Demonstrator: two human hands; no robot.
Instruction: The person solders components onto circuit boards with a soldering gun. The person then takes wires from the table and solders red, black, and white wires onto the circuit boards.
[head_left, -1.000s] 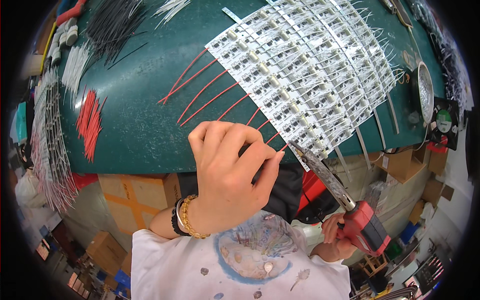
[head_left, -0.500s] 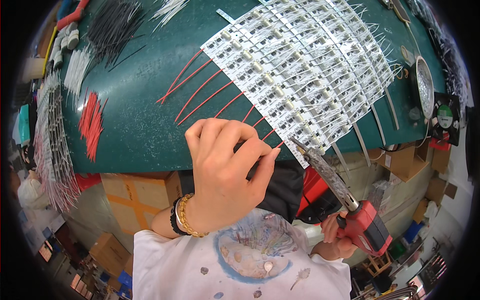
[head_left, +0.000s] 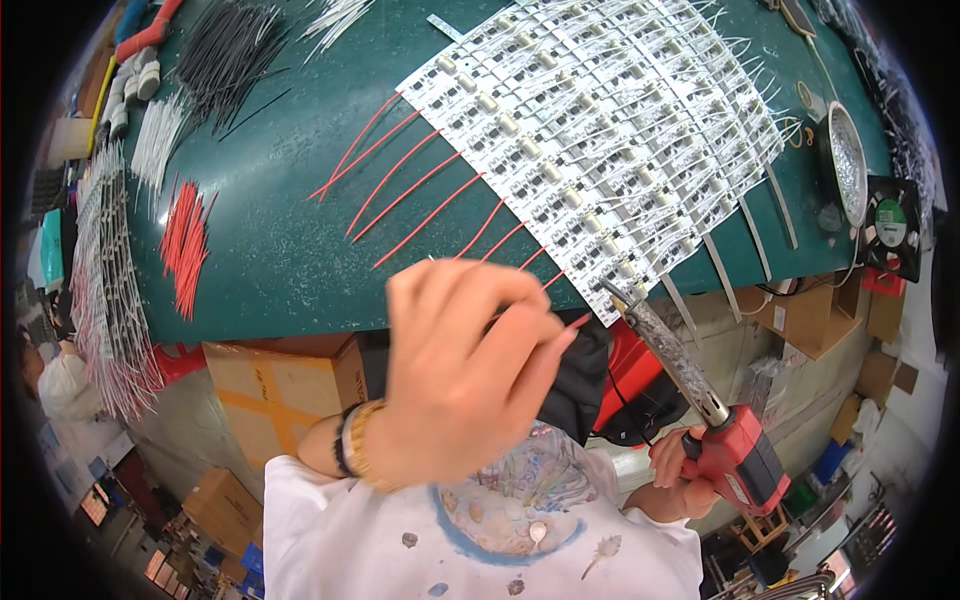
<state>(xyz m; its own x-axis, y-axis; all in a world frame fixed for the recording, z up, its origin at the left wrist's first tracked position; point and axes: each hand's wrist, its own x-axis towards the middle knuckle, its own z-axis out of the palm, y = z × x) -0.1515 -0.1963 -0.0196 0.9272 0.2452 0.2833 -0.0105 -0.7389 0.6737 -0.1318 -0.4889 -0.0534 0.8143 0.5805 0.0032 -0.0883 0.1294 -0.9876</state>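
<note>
My left hand (head_left: 470, 360) is closed in a pinch just off the near edge of a white circuit board panel (head_left: 560, 215). A short red wire end (head_left: 581, 321) shows at its fingertips, close to the panel's near corner; the rest is hidden. Several red wires (head_left: 430, 220) stick out from the panel's left edge. In my right hand (head_left: 685, 475) is a red soldering gun (head_left: 738, 462), gripped by its handle. Its dark tip (head_left: 612, 292) sits over the panel's near corner; whether it touches cannot be told.
Loose red wires (head_left: 187, 250), white wires (head_left: 158, 140) and black wires (head_left: 225, 60) lie on the green table (head_left: 290, 270). A wired bundle (head_left: 105, 290) hangs over the left edge. At right are a round metal dish (head_left: 846, 165) and a black fan (head_left: 892, 228). Cardboard boxes (head_left: 290, 395) stand below.
My left hand has drawn back toward me and slightly right, blurred by motion, uncovering more red wires. The soldering gun has shifted slightly right. The panel appears a little higher and further left.
</note>
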